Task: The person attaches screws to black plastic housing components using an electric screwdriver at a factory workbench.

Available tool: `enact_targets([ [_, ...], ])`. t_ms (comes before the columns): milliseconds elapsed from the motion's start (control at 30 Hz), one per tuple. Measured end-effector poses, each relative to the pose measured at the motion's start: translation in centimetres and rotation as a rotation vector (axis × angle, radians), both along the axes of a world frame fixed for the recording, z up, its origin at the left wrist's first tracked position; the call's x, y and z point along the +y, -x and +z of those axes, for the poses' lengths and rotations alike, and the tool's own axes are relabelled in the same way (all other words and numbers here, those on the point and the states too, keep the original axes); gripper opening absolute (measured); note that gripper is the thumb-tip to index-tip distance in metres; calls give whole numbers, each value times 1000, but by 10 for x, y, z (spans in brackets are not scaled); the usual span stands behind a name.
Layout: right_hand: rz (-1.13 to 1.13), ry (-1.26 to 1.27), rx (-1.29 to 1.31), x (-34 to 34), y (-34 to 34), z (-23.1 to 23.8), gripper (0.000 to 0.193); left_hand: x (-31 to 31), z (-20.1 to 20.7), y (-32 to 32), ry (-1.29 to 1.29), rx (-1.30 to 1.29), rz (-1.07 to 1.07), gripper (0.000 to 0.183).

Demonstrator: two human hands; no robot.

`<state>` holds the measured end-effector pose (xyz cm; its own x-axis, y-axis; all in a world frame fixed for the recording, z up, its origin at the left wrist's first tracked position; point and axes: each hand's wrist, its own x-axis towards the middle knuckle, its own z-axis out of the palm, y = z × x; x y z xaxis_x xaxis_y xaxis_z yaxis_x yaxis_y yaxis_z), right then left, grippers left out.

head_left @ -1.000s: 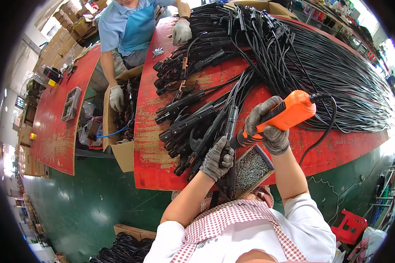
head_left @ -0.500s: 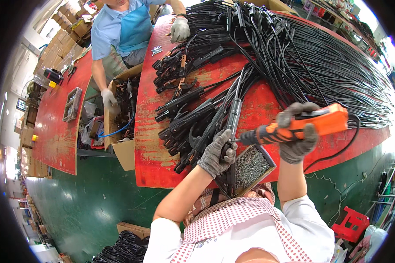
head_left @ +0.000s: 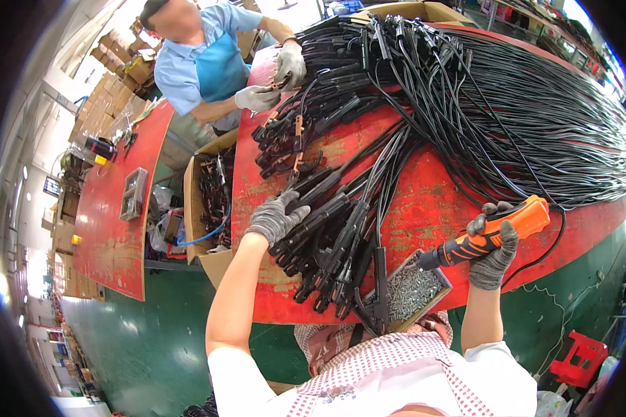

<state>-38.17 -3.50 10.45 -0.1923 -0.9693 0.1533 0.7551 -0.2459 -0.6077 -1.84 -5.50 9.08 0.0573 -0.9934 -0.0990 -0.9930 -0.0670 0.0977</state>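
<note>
My left hand (head_left: 275, 217), in a grey knit glove, rests on a pile of black clamp handles (head_left: 330, 240) with long black cables on the red table (head_left: 431, 208); whether its fingers grip one I cannot tell for sure, but they curl over a handle. My right hand (head_left: 492, 254), also gloved, holds an orange and black electric screwdriver (head_left: 490, 235) by its body, tip pointing left toward a small tray of screws (head_left: 414, 292) at the table's near edge. A black cord runs from the screwdriver's rear.
A big fan of black cables (head_left: 522, 104) covers the far right of the table. Across it a person in a blue apron (head_left: 215, 62) handles clamps with gloved hands. A cardboard box (head_left: 205, 201) of parts stands left of the table, beside another red table (head_left: 118, 208). A red stool (head_left: 581, 358) stands lower right.
My right hand has carried the screwdriver right and down, away from the clamps. My left hand has slid left and up along the clamp pile. The other person raised both hands to the clamps.
</note>
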Motion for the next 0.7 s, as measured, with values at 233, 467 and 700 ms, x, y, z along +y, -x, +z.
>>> enact_targets([
  [233,24,-57,-5,-7,-2,-9,38,-58,4,-4,-47,131,217,36],
  [467,26,-112,-11,-12,-4,-23,40,-120,-49,-26,-238,147,366,58],
  [700,10,-169,28,-19,-1,-24,40,-135,-63,-22,-266,151,472,70],
])
